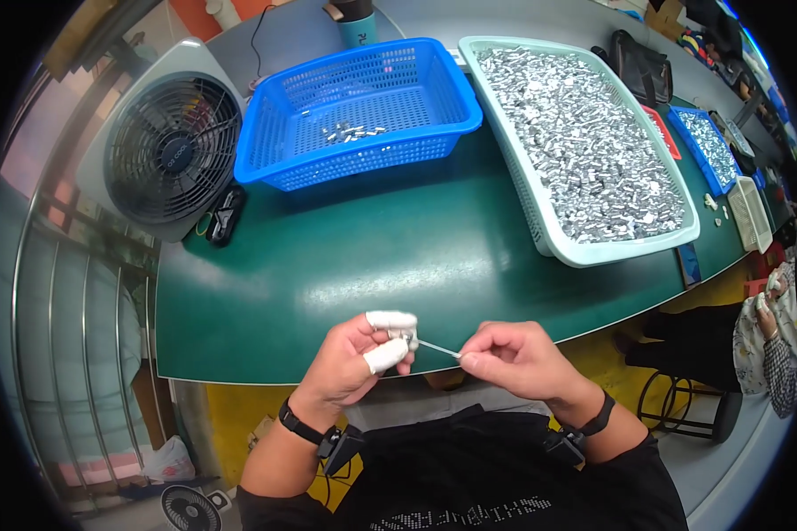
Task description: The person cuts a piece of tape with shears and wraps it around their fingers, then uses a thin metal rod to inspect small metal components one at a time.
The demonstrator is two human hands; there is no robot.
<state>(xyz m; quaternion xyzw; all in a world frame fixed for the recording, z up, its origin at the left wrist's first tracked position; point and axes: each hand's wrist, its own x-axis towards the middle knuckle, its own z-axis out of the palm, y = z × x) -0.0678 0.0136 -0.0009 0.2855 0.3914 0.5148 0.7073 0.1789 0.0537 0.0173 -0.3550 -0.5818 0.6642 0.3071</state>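
Beyond the left grip (347,358), a fan (175,155) is seen, then a blue basket (363,162). By that grip, closed at white-covered fingertips (387,356), a small piece (409,335) is held. A thin rod (438,349), spanning rightward, is pinched by the right grip (521,358). Beyond it, a pale green basket (624,250) is filled with metal pieces (576,142).
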